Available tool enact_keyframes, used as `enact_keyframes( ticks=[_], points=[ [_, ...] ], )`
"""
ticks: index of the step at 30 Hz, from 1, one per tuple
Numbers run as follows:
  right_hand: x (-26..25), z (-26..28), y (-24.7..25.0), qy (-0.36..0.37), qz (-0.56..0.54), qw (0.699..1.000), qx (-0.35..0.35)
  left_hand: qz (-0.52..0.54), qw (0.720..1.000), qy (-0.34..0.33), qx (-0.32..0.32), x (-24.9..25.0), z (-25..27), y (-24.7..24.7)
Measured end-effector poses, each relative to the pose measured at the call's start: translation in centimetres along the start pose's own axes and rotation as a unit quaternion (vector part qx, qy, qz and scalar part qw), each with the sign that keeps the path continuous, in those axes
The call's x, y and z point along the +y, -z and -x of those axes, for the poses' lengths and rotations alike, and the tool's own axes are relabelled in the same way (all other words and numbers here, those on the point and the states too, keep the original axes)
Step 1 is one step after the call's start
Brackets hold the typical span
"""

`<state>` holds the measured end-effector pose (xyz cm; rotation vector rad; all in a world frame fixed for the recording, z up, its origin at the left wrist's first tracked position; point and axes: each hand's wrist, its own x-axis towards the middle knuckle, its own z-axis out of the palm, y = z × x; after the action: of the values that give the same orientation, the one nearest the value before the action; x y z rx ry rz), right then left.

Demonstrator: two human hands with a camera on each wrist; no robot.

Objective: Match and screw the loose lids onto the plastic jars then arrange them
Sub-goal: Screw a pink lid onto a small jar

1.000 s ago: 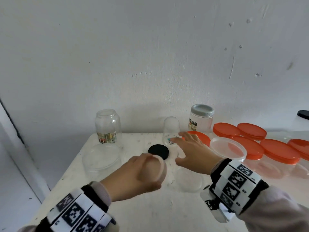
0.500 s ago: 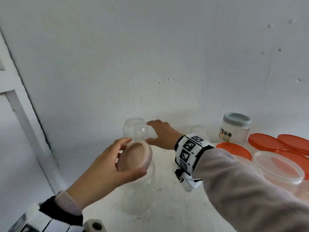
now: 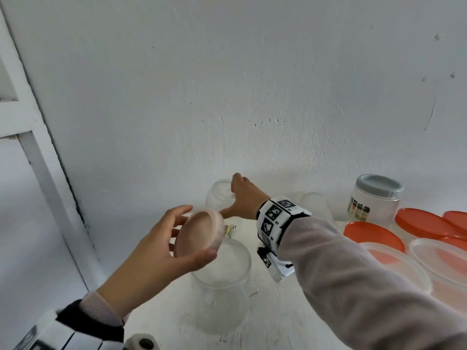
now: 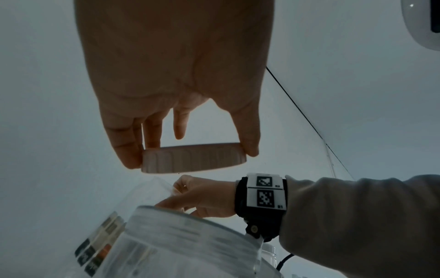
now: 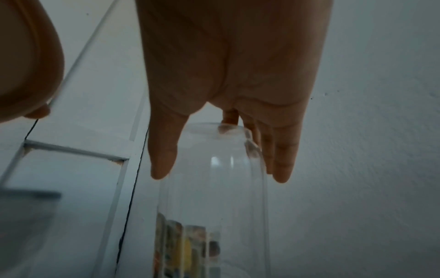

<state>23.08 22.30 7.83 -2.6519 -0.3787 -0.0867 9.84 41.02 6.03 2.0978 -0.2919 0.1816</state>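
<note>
I can't read a single word in any of my views. The clear plastic jar under my right hand carries a colourful printed label, too blurred to make out. The clear jar with a grey lid has a dark-patterned label, illegible. My white wrist bands show black square marker codes; beside them in the left wrist view sit tiny characters I can't resolve.

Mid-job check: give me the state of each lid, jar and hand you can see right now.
pink lid: off any jar, held in left hand
labelled clear jar: upright, no lid, right hand reaching around it
wide clear jar: open
grey-lidded jar: capped
orange lids: loose on table
</note>
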Motion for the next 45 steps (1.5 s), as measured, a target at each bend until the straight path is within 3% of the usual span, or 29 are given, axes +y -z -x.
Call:
enact_keyframes(
  ticks=[6,12,19,21,25,31,36,41,45],
  points=[
    [1.2,2.0,0.9,-0.004,0.037,0.999,-0.014,0.016,1.0,-0.007,0.001,0.2,-0.2,-0.5],
    [3.2,5.8,2.2,-0.03,0.006,0.989,0.141,0.049,0.998,-0.025,-0.005,1.5,-0.2,-1.1],
    [6.0,11.4,2.3,-0.146,-0.142,0.965,0.167,0.082,0.996,-0.041,-0.006,3.5,-0.1,-2.1],
    [6.6,13.0,2.1,-0.168,-0.222,0.946,0.168,0.088,0.995,-0.047,0.0,4.1,-0.1,-2.3],
    [6.8,16.0,2.2,-0.176,-0.42,0.871,0.185,0.095,0.994,-0.054,0.02,4.9,-0.4,-2.3],
    [6.5,19.8,2.2,-0.155,-0.566,0.808,0.058,0.095,0.993,-0.061,0.035,6.1,-1.4,-2.3],
    [6.5,21.2,0.7,-0.159,-0.53,0.833,-0.029,0.082,0.995,-0.061,0.021,7.4,-1.9,-2.9],
    [7.7,21.5,-0.4,-0.148,-0.351,0.924,-0.04,0.052,0.997,-0.06,0.0,8.6,-2.1,-3.9],
    [9.1,21.8,-1.4,-0.147,-0.289,0.94,-0.107,0.029,0.997,-0.063,-0.024,9.1,-2.0,-5.0]
  ],
)
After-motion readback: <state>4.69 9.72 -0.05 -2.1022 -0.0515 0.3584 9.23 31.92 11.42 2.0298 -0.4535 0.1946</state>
